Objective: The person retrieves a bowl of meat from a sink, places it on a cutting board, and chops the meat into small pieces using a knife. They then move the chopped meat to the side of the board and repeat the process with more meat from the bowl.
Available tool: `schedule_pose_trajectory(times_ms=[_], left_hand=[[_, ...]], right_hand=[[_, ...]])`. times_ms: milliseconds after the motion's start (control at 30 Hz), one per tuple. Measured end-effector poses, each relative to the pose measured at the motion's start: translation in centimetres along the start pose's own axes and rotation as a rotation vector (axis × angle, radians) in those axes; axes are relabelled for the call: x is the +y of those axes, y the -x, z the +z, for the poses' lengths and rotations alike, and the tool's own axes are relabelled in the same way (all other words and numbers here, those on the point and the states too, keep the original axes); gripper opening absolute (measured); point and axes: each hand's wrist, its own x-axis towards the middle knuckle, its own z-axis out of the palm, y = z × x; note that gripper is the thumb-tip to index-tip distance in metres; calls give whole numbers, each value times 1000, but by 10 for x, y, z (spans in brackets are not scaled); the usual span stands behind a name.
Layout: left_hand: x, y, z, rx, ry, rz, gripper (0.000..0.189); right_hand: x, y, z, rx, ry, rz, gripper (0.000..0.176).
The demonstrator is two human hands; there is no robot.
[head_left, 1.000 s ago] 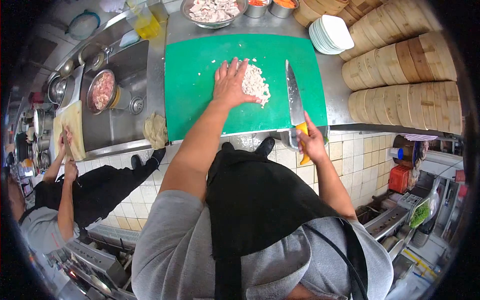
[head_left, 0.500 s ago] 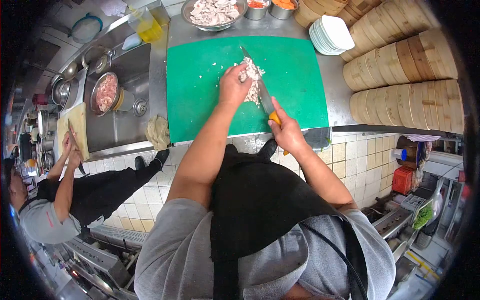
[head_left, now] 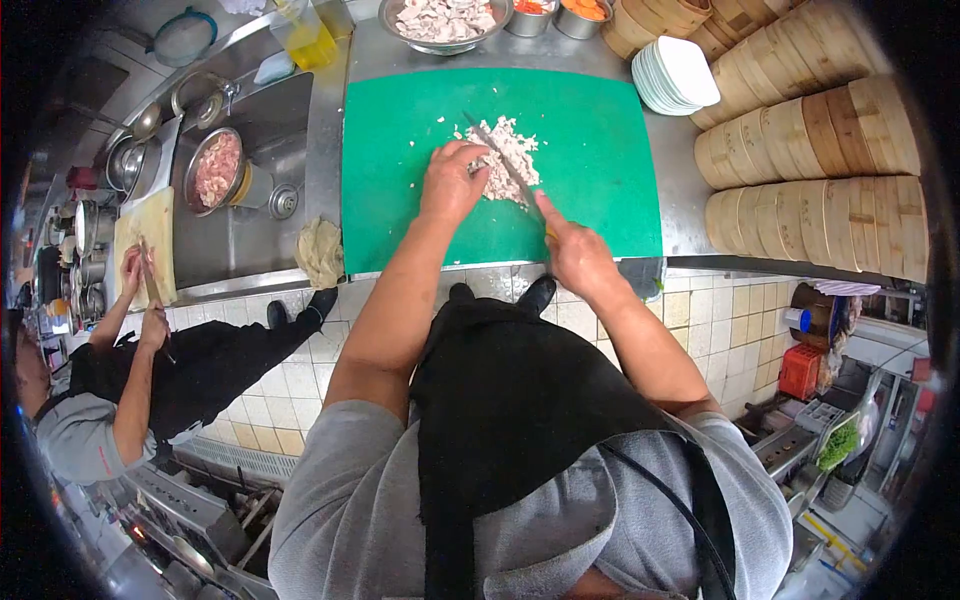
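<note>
The left hand (head_left: pixel 452 185) lay on the near-left side of the chopped meat (head_left: pixel 518 150), fingers bent and pressing down on it, not closed round anything. The right hand (head_left: pixel 575 258) was clenched on the handle of the knife (head_left: pixel 497 157), with the forefinger stretched along the back of the blade. The blade ran slantwise across the pile, its edge down in the meat.

The meat sat in one loose heap near the middle of the green cutting board (head_left: pixel 600 170), which lay on the steel desk (head_left: pixel 675 195). The heap was already in small pale bits, so the chopping looked well advanced. A few crumbs lay scattered to the left and far side of it, not gathered in.

At the far edge of the desk a metal bowl (head_left: pixel 400 18) held larger slices, none of them cut small — that part appeared to be left. Bamboo steamers (head_left: pixel 810 150) and a stack of white plates (head_left: pixel 680 75) stood to the right. To the left was a sink (head_left: pixel 255 225) with another bowl of meat (head_left: pixel 213 168), and beyond it a co-worker's hands (head_left: pixel 133 268) were at a wooden board (head_left: pixel 152 235).
</note>
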Motion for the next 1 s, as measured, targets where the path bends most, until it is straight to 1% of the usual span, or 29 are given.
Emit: schedule_pose_trajectory(times_ms=[67,133,167,200,267,300,367,400,467,600,667,700,767,800,867,933,1000], left_hand=[[0,3,1,-6,15,10,30],[-4,4,2,-12,1,51,23],[-6,6,3,-13,1,49,23],[-5,5,3,-13,-12,44,21],[-4,3,1,-9,-28,40,19],[-4,6,0,-11,-26,47,18],[-4,5,2,-10,-19,60,18],[-4,6,3,-7,-23,49,18],[-3,11,4,-9,-25,38,19],[-7,16,1,30,-20,34,18],[-7,16,3,31,-19,38,17],[-7,18,3,41,-26,30,17],[-7,20,2,55,-39,22,17],[-7,18,0,72,-40,39,17],[-7,24,-2,76,-38,47,17],[-6,24,-4,94,-7,2,18],[-8,27,-5,124,-10,11,18]], right_hand=[[-9,3,-11,123,-66,-38,72],[-5,3,1,142,-77,-55,72],[-3,4,7,157,-94,-70,72],[-3,4,6,157,-94,-72,72],[-1,0,2,13,2,-44,73],[-7,3,0,7,-1,-45,73],[-17,5,-9,152,-65,-44,73],[-14,3,-4,150,-64,-45,73],[-3,1,11,-30,83,18,73],[-13,2,-2,-36,7,2,73],[-21,6,-2,167,-106,-85,73],[-16,5,2,167,-105,-83,73],[-3,-1,14,-32,42,-52,73],[-6,-5,9,-29,44,-62,73],[-14,-1,0,61,-43,-84,73],[-10,1,9,72,-34,-105,73],[-9,1,11,84,-29,-128,73]])
